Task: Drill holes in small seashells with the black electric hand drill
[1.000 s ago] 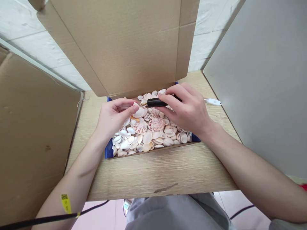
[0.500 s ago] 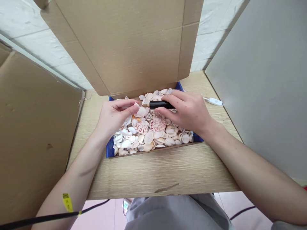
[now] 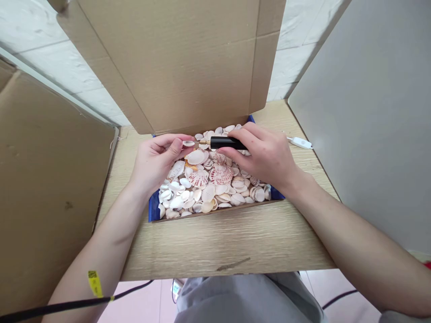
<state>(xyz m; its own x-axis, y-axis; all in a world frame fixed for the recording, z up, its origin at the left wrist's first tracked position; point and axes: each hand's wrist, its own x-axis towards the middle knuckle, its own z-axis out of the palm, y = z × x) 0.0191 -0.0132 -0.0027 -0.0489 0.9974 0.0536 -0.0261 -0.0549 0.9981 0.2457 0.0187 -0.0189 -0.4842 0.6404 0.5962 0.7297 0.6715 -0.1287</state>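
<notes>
An open cardboard box (image 3: 215, 211) with a blue lining lies on the wooden table, filled with several white, cream and red-striped seashells (image 3: 215, 179). My left hand (image 3: 155, 159) pinches a small white shell (image 3: 188, 143) between thumb and fingers, above the box's back left. My right hand (image 3: 266, 154) grips a black pen-shaped tool (image 3: 224, 142), held level with its tip pointing left at the small shell.
The box's raised lid (image 3: 182, 63) stands behind the hands. A cardboard panel (image 3: 43, 179) leans at the left and a grey board (image 3: 370, 112) at the right. A white cable switch (image 3: 301, 143) lies on the wooden table (image 3: 218, 242). A black cable runs over my left forearm.
My left hand has lifted a small shell off the pile and raised it to the tool's tip. My right hand shifted the tool slightly up and right.
</notes>
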